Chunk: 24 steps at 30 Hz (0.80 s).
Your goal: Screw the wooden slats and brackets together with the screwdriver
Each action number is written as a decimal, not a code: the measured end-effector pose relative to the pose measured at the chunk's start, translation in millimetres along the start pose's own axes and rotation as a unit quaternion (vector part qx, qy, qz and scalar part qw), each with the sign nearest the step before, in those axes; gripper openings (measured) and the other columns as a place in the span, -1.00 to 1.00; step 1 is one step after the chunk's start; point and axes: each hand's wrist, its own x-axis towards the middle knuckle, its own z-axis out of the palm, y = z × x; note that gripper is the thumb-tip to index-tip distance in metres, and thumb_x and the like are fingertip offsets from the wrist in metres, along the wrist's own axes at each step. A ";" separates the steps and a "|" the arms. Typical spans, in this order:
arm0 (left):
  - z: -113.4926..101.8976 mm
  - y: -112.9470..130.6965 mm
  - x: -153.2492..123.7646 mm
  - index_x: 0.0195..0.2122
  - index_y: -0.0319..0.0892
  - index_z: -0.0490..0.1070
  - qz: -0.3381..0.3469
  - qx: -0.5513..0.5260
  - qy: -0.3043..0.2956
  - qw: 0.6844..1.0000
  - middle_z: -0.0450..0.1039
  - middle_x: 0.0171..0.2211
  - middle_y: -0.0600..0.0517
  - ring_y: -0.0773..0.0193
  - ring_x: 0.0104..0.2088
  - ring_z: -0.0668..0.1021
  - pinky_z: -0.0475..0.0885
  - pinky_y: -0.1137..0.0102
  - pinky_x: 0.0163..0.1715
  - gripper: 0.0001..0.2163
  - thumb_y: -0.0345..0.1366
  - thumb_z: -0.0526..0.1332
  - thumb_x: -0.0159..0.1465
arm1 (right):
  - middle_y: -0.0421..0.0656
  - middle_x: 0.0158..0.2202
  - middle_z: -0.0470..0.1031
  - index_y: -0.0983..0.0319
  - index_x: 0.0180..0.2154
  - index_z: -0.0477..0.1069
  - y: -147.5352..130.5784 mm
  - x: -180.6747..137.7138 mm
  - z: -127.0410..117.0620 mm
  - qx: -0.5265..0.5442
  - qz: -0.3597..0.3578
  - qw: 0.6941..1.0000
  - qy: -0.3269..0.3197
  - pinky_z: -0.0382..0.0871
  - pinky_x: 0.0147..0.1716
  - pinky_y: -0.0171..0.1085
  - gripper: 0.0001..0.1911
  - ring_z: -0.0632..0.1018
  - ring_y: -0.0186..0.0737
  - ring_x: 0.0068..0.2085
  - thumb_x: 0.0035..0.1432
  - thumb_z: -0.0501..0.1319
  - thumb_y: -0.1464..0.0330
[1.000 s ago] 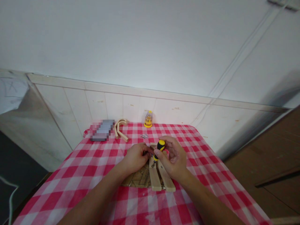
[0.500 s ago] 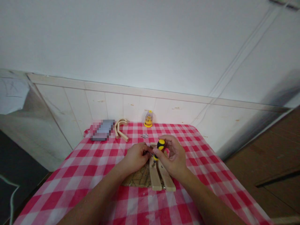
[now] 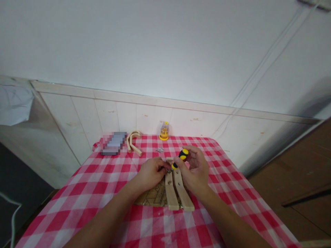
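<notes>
My right hand (image 3: 197,169) is closed around a yellow-and-black screwdriver (image 3: 183,154). Its handle leans up to the right, and its lower end is at the upper part of a curved wooden leg (image 3: 172,197). Fingertips of my left hand (image 3: 152,174) are pinched together at that same spot; what they hold is too small to make out. A second wooden leg (image 3: 185,198) lies alongside on the right, with metal fittings in its holes. Under both is a brown board (image 3: 154,193) with dark lines, partly covered by my left hand.
Farther back on the red-and-white checked tablecloth (image 3: 144,225) lie several small metal screws (image 3: 159,150). Two bent wooden pieces (image 3: 133,146) and a pixelated flat grey object (image 3: 113,144) are at the back left. A yellow-based clear container (image 3: 164,131) stands near the wall.
My right hand has shifted the screwdriver from the left leg's lower hole up towards my left fingertips, and its handle now tilts farther right. My left hand has hardly moved.
</notes>
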 end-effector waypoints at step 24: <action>1.5 -2.1 -0.5 -0.26 -0.17 0.63 0.007 -0.007 0.002 1.000 0.63 -0.23 -0.04 0.14 -0.19 0.61 0.48 0.32 -0.13 -0.75 -0.43 0.14 0.20 | -0.11 -0.08 0.63 0.02 0.17 0.42 15.1 5.4 -1.8 0.016 0.041 0.995 -0.089 0.58 -0.17 -0.17 -0.56 0.66 -0.13 -0.14 0.27 0.29 0.29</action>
